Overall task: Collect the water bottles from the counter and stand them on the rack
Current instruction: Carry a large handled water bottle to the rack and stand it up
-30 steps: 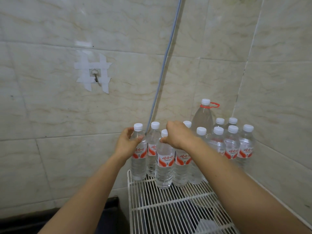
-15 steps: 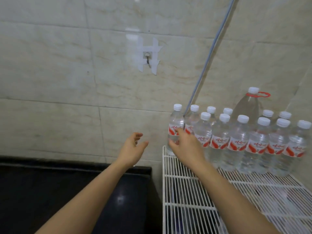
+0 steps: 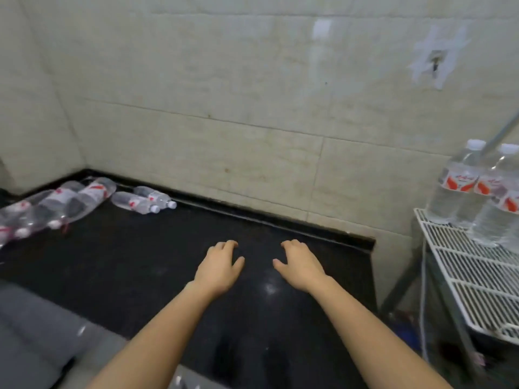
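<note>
Tiled walls, black tabletop (image 3: 140, 276). Over it, left hand (image 3: 219, 268) and right hand (image 3: 300, 266), empty, fingers relaxed. Far left lie bottles (image 3: 140, 202); standing bottles (image 3: 455, 192) on rack (image 3: 477, 276), right. Red-white labels, writing blurred.

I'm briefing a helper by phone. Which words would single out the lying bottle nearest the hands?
On the black counter, look toward the far left corner, where bottles lie on their sides. Two small ones lie right of the pile, caps pointing right. Yours is the front one; its twin lies behind it by the wall.
</note>
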Action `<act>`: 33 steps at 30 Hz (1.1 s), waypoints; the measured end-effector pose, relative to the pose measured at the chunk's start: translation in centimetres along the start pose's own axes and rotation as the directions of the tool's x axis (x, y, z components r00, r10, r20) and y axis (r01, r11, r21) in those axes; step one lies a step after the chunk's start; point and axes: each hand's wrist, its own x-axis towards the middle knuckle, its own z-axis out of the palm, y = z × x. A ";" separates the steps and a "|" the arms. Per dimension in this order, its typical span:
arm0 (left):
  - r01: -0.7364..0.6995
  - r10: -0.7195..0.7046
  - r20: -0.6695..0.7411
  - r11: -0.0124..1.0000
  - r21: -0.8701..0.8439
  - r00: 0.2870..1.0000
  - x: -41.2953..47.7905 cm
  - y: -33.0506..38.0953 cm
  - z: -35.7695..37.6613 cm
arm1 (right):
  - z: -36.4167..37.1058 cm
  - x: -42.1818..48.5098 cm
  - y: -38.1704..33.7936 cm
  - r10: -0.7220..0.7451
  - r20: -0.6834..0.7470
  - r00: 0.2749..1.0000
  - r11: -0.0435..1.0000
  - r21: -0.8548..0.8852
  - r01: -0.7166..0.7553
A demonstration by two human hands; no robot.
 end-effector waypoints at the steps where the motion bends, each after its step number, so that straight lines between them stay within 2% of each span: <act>1: 0.033 -0.033 0.003 0.999 0.020 0.999 -1.1 -2.6 -1.0 | 1.5 0.0 -2.4 -0.020 0.031 0.999 1.000 -0.015 0.020; 6: 0.209 -0.211 0.006 0.972 0.106 0.978 -5.6 -14.2 -5.7 | 7.1 1.2 -13.0 -0.112 0.183 0.977 0.992 -0.034 0.120; 15: 0.417 -0.410 -0.085 0.904 0.097 0.908 -6.8 -28.9 -11.4 | 14.3 7.9 -27.9 -0.274 0.304 0.913 0.954 -0.035 0.298; 21: 0.451 -0.441 -0.107 0.886 0.110 0.891 -2.3 -36.7 -13.7 | 18.9 15.0 -34.7 -0.333 0.340 0.879 0.935 -0.001 0.354; 29: 0.514 -0.512 -0.058 0.844 0.154 0.857 3.9 -46.3 -17.1 | 23.7 24.9 -43.3 -0.338 0.444 0.830 0.937 0.076 0.341; 33: 0.496 -0.492 -0.065 0.853 0.162 0.868 7.0 -50.5 -18.6 | 26.0 28.5 -47.1 -0.343 0.473 0.811 0.939 0.142 0.314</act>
